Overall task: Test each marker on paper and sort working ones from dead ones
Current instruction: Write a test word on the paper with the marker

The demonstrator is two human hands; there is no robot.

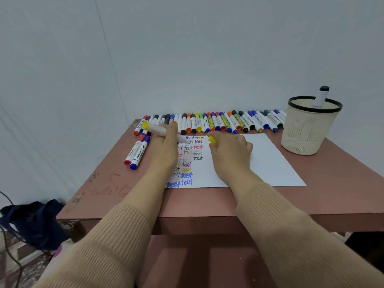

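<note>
My left hand [166, 146] grips a white marker with a yellow end [158, 128], uncapped, its tip pointing right over the paper [266, 161]. My right hand [230, 148] pinches the yellow cap [212, 139] just right of that tip. The left part of the sheet carries several coloured "test" words [192, 154]. A long row of capped markers [218, 122] lies along the table's far edge. A few more markers, among them a red one and a blue one [138, 152], lie left of the paper.
A cream mesh cup with a black rim [307, 129] stands at the back right and holds one black-capped marker [321, 96]. The brown table [207, 202] has scribbles near its left front. A dark bag [31, 221] lies on the floor at left.
</note>
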